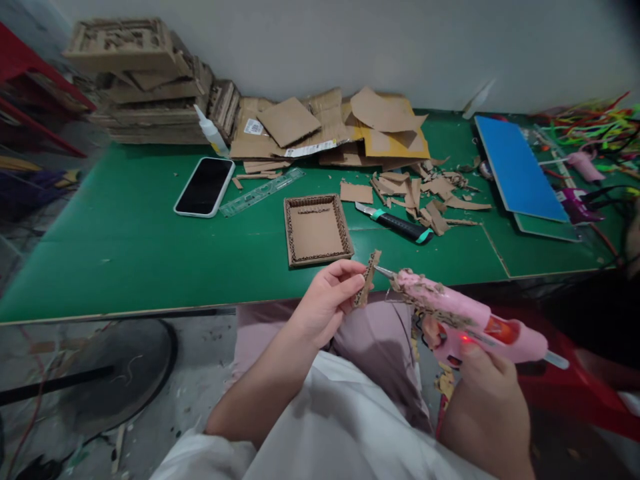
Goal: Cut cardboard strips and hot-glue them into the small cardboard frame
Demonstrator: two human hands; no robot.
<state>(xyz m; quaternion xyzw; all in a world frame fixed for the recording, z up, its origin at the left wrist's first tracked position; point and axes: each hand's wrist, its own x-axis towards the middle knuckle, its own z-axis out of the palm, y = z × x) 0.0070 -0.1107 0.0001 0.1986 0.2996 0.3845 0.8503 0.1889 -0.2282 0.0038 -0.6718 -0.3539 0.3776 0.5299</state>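
Between the thumb and fingers of my left hand (330,303) is a narrow cardboard strip (367,280), held upright at the table's front edge. My right hand (487,393) grips a pink glue gun (450,303) by its handle, and a red light glows on it. Its metal nozzle meets or nearly meets the strip's upper part. Bits of brown scrap cling to the gun's barrel. Just beyond my left hand, a shallow square cardboard tray (317,233) lies on the green table (240,267), with corrugated walls and a short strip along its inner back side.
A cutter knife (400,225) lies beside cardboard scraps (435,193). Further left are a clear ruler (263,191), a phone (204,187) and a glue bottle (213,133). Stacked cardboard pieces (145,100) stand at the back left; a blue board (520,167) lies right.
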